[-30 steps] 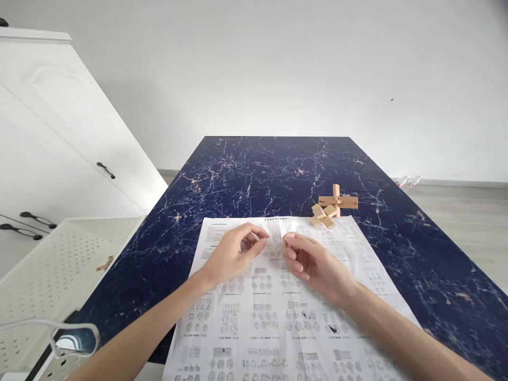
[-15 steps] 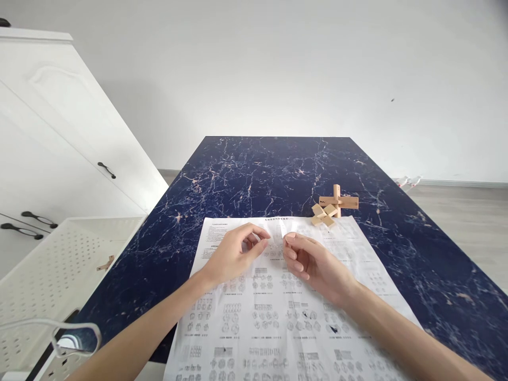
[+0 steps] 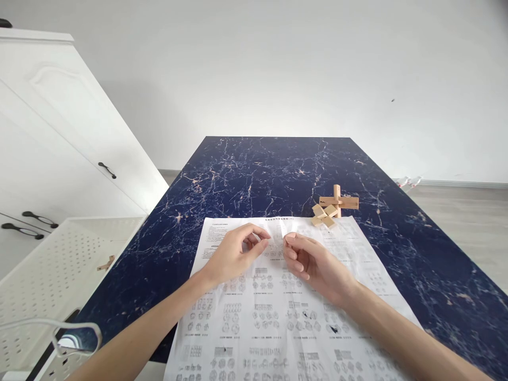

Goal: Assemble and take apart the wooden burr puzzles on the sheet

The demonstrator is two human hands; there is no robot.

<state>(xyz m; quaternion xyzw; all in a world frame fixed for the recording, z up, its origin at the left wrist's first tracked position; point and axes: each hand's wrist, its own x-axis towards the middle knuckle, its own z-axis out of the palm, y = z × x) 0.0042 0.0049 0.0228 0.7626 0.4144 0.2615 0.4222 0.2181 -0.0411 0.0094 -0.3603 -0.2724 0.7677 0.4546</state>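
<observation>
**Hands curled over the printed sheet, no wooden part in them**

Your dark blue marbled table [image 3: 270,169] fills the middle of the view, with a white cabinet [image 3: 59,137] to its left and a white perforated basket [image 3: 47,264] below that. On the near half of the table lies the big printed sheet [image 3: 278,323], covered in rows of small diagrams. It lies flat except for a raised crease at its far middle.

Your 2 hands rest on that sheet side by side, close together but apart. Your left hand [image 3: 234,254] is loosely curled, thumb and forefinger tips drawn near each other. Your right hand [image 3: 313,264] is curled the same way and faces it. The crease sits between the 2 sets of fingertips. Whether either hand nips the paper there cannot be told from this view. Neither holds a wooden part.

Past your right hand, at the sheet's far right corner, stands the wooden cross puzzle [image 3: 339,201], partly built. Some loose wooden blocks [image 3: 324,213] lie against it on the near side. 1 small wooden piece [image 3: 105,263] lies in the basket.

By my reading, the step in hand is work on the sheet itself, smoothing it or reading it, with the wood set aside. Any move to the puzzle calls for a reach forward and right, clear of the loose blocks.
</observation>
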